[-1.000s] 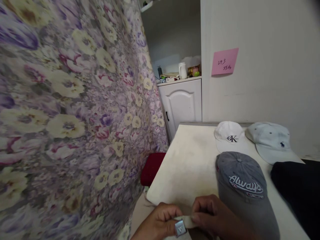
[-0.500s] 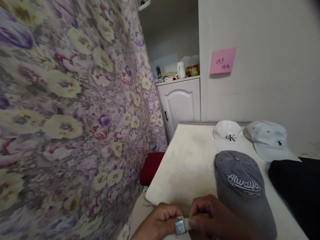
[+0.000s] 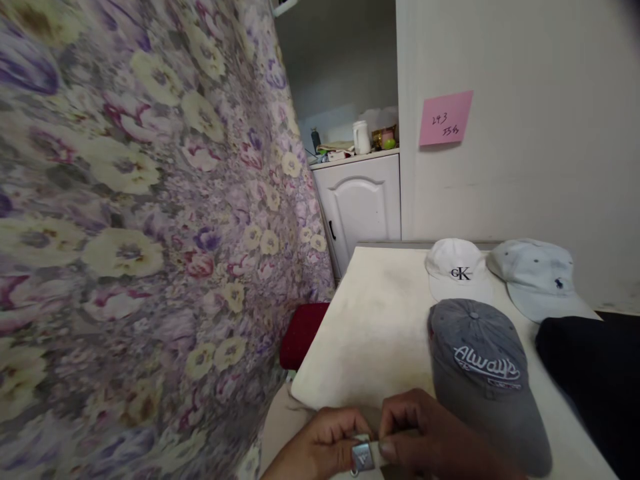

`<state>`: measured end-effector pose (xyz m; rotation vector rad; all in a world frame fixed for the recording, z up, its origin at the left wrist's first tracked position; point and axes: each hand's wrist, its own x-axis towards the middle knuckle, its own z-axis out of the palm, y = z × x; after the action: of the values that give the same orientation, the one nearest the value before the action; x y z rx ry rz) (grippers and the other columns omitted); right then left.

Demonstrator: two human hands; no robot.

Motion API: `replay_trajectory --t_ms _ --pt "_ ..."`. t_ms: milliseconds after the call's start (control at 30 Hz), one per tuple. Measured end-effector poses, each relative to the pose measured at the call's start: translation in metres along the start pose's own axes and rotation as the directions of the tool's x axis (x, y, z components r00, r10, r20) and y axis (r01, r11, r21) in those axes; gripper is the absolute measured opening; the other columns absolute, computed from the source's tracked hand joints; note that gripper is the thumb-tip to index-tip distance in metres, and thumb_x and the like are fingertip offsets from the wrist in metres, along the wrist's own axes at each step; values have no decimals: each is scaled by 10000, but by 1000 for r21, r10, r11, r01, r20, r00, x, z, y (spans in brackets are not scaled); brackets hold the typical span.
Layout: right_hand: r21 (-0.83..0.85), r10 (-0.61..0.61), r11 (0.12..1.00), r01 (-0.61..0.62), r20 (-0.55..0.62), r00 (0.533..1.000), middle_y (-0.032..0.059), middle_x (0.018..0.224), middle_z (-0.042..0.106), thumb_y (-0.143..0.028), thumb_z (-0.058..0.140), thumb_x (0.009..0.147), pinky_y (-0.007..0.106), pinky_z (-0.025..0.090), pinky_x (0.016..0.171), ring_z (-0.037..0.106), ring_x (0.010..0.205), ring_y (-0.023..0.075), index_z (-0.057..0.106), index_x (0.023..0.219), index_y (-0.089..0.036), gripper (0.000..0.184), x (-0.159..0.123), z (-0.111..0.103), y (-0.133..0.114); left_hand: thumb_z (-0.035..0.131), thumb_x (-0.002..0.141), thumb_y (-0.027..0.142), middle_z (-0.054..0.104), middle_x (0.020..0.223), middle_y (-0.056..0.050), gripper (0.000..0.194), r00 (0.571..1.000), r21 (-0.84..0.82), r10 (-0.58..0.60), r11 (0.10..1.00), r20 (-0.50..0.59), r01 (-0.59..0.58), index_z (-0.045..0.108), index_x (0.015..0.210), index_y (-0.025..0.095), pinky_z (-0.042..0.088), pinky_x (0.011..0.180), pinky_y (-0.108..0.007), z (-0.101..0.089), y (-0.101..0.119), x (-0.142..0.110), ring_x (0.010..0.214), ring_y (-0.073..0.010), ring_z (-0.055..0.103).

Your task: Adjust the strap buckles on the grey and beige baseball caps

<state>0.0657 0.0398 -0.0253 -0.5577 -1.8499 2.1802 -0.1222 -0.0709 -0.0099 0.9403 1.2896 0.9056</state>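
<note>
At the bottom of the view, my left hand (image 3: 325,443) pinches a small square metal buckle (image 3: 363,457) that carries a logo. A short pale strap (image 3: 376,452) runs out of the buckle to the right. The thumb and fingers of my right hand (image 3: 415,433) are closed on that strap. What the strap belongs to is mostly hidden beneath my hands and cut off by the frame. Just right of my right hand, a grey cap (image 3: 480,360) with white "Always" lettering lies on the cream tabletop (image 3: 370,327).
Behind the grey cap lie a white cap (image 3: 455,263) and a pale blue cap (image 3: 537,277). Dark fabric (image 3: 580,373) covers the right edge. A floral curtain (image 3: 150,233) hangs at left, beside a red cloth-like item (image 3: 303,333). A white cabinet (image 3: 363,207) stands behind.
The buckle has tilted slightly and shifted a little right between my fingers. Both hands keep their grip; the view has moved very slightly.
</note>
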Motion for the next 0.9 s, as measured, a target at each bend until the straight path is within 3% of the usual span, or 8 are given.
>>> replay_trajectory --t_ms 400,600,900 --pt "-16 -37 999 37 -22 999 -65 575 489 -373 702 740 233 273 489 415 527 86 606 705 -177 221 2 1 2 746 812 467 469 711 53 316 1000 76 27 997 5 -27 606 807 183 249 602 -263 0 5 -2 663 -109 358" --pt "79 -69 994 70 -13 998 -72 533 479 -467 725 733 227 245 471 372 495 78 597 690 -182 315 3 3 2 733 849 420 451 734 64 266 1000 49 9 999 15 -10 578 877 205 262 622 -251 4 8 -3 681 -108 349" --pt "84 -40 996 43 -37 999 -70 532 478 -361 690 742 233 243 459 371 485 84 581 691 -190 210 3 3 6 706 872 387 479 766 64 228 1000 36 -5 999 17 5 567 938 220 293 673 -255 7 15 -6 689 -108 372"
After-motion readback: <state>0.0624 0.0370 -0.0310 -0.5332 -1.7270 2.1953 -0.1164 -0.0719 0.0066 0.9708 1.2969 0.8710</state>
